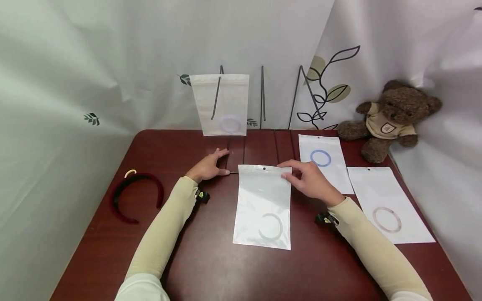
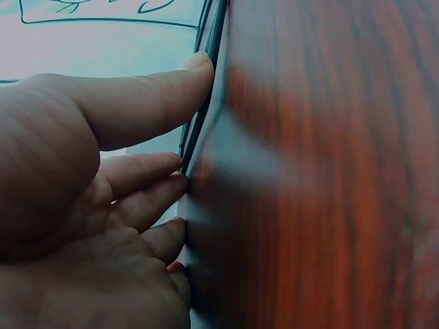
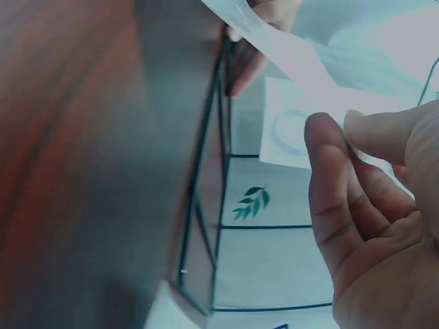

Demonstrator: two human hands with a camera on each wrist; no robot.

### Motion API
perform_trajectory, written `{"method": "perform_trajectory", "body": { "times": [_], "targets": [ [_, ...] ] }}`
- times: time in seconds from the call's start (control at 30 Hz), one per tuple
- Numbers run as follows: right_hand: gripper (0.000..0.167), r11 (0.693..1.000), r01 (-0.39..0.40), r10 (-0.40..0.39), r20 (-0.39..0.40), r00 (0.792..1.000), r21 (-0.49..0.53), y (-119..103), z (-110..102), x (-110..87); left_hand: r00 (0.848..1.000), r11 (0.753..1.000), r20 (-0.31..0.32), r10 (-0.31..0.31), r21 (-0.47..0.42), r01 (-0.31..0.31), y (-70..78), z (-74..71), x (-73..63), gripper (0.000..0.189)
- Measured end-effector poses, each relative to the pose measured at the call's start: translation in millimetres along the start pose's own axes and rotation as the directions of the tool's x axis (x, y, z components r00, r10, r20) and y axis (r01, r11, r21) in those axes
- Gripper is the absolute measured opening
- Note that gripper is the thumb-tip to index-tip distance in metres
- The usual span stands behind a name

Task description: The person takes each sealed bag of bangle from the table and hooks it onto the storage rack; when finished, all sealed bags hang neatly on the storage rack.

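The right hand (image 1: 311, 180) pinches the top right corner of a white pouch (image 1: 251, 200) over the middle of the table (image 1: 211, 251), fingertips together on its edge; the left hand (image 1: 205, 167), thumb apart from its fingers, touches the black wire rack (image 1: 262, 92), whose left prong (image 1: 216, 98) bears another pouch (image 1: 235, 98)

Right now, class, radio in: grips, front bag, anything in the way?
Right grip pinching front bag by top edge. Left grip touching black rack. Hanging bag occupies left hook.
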State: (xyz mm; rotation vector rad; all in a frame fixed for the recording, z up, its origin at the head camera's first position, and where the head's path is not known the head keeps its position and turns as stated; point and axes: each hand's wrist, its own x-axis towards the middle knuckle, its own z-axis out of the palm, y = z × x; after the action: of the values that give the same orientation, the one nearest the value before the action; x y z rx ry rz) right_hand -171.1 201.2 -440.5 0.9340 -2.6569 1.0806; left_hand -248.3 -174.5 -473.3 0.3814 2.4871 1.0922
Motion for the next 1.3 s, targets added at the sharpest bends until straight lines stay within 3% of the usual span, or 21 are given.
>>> {"method": "perform_trajectory", "body": {
  "times": [0.23, 0.53, 0.9, 1.3],
  "targets": [
    [0.034, 0.998, 0.063, -0.061, -0.084, 0.995, 0.024, -9, -10, 4.5, 1.0, 0.999, -0.025, 0.016, 0.033, -0.015, 1.5, 1.3, 2.4, 0.084],
    [0.034, 0.994, 0.111, -0.106, -0.171, 0.98, 0.019, -22, -19, 15.0, 0.997, 0.98, -0.062, 0.034, 0.2, -0.021, 4.5, 2.0, 7.4, 0.088],
    [0.038, 0.986, 0.166, -0.158, -0.262, 0.952, 0.008, -31, -29, 26.3, 0.998, 0.999, -0.044, 0.04, 0.02, -0.039, 0.9, -2.4, 10.7, 0.09],
    [0.042, 0.964, 0.255, -0.205, -0.4, 0.893, 0.077, -42, -40, 38.3, 0.999, 0.999, -0.037, 0.037, 0.029, -0.036, -1.8, -2.3, 10.8, 0.092]
  ]
}}
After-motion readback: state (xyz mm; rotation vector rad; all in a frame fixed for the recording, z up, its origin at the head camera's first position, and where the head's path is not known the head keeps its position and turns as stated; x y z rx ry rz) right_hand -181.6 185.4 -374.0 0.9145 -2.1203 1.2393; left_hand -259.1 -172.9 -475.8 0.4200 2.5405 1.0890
